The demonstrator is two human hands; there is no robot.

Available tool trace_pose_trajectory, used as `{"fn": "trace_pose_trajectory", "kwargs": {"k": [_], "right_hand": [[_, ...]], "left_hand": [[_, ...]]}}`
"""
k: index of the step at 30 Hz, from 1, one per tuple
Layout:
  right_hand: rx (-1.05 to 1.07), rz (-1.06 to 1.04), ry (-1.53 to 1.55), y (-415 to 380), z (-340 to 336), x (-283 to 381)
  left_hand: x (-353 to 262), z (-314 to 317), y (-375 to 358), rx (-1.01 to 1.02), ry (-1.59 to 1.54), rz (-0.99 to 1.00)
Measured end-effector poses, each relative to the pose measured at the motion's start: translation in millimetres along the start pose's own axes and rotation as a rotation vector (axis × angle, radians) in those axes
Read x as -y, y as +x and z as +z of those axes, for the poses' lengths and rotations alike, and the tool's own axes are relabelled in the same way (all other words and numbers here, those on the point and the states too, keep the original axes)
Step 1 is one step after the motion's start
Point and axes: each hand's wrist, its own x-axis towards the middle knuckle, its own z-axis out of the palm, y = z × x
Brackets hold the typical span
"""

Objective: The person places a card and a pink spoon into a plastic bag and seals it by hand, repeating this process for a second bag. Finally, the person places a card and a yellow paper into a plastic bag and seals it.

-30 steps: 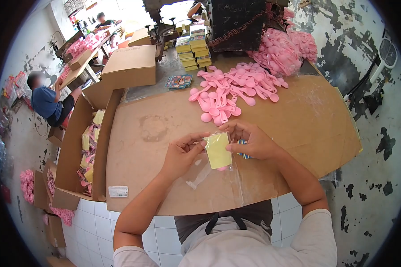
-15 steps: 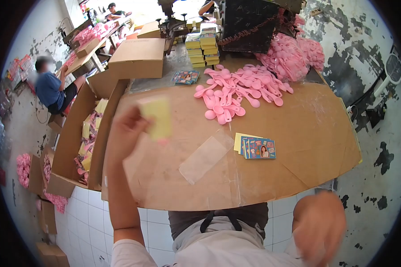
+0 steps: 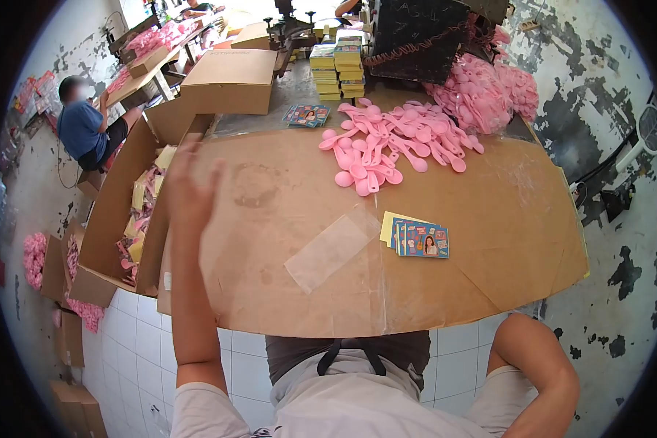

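My left hand (image 3: 186, 191): raised, blurred, fingers spread, empty, near the open carton (image 3: 124, 219) of packets. My right hand: out of sight. Clear sleeve (image 3: 330, 250): flat on the cardboard top (image 3: 504, 219), long axis diagonal, beside the cards (image 3: 420, 239).

Blurred left hand, right hand out of sight

The left hand (image 3: 186, 191), left of centre, is motion-smeared, its grip unreadable. The right arm runs off the lower right edge, hand unseen. The cards (image 3: 422, 239) carry print too small to read.
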Motion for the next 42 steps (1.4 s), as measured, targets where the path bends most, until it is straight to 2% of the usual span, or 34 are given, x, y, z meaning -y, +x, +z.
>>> {"fn": "trace_pose_trajectory", "kwargs": {"k": [2, 4, 6, 9, 12, 15, 18, 21, 23, 24, 25, 26, 27, 29, 32, 35, 36, 38, 42], "right_hand": [[-0.051, -0.025, -0.011, -1.1, -1.2, 3.7], [-0.064, -0.032, -0.025, -2.2, -1.9, 5.9], [-0.038, -0.025, -0.034, -2.9, -2.3, 6.5], [0.074, -0.014, -0.012, -1.3, 3.7, 1.0], [-0.117, -0.084, -0.077, -3.6, -1.5, 1.7], [-0.354, -0.161, -0.112, 2.0, 1.0, 0.1], [-0.064, -0.059, 0.055, -3.9, -1.0, -3.9], [0.075, 0.145, -0.103, -8.8, 2.9, -7.3], [0.046, 0.105, 0.184, -48.0, 15.5, -24.1], [0.002, 0.31, -0.065, -60.1, 4.4, -32.2], [-0.205, 0.557, -0.326, -66.9, 0.7, -52.8], [-0.4, 0.895, -0.555, -73.7, -3.1, -73.4], [-0.566, 1.202, -0.653, -80.5, -7.0, -94.1], [-0.698, 1.372, -0.8, -105.7, -7.9, -141.5], [-0.741, 1.402, -0.471, -148.3, 0.7, -169.4], [-0.702, 1.374, -0.486, -164.1, 4.6, -193.9], [-0.776, 1.381, -0.424, -162.1, 1.1, -196.9], [-0.928, 1.385, -0.3, -157.1, -6.8, -204.1], [-0.966, 1.354, -0.315, -165.3, -14.0, -214.5]], "left_hand": [[-61.7, 17.5, -12.2, 0.391, -0.182, -0.144], [-86.3, 42.0, -31.6, 0.652, -0.218, -0.048], [-105.1, 59.0, -51.9, 0.783, -0.145, -0.002], [-115.3, 73.6, -66.9, 0.779, 0.025, 0.189], [-123.9, 74.2, -66.4, 0.869, -0.036, 0.081], [-117.5, 81.3, -75.2, 0.795, -0.176, 0.063], [-115.1, 79.4, -78.6, 0.783, -0.274, 0.026], [-116.0, 75.8, -77.3, 0.775, -0.3, 0.015], [-115.3, 77.0, -79.6, 0.711, -0.337, 0.05], [-114.4, 76.9, -81.0, 0.68, -0.354, 0.065], [-114.2, 76.3, -78.6, 0.69, -0.396, 0.033], [-114.7, 74.2, -76.2, 0.703, -0.437, -0.001], [-114.5, 73.0, -75.2, 0.718, -0.479, -0.034], [-110.6, 75.3, -75.9, 0.75, -0.594, -0.104], [-116.0, 70.8, -72.8, 0.787, -0.723, -0.218], [-112.8, 75.3, -76.7, 0.811, -0.81, -0.229], [-112.2, 76.4, -76.7, 0.817, -0.834, -0.211], [-114.9, 74.4, -75.7, 0.885, -0.881, -0.316], [-111.2, 80.9, -77.9, 0.902, -1.086, -0.4]]}}
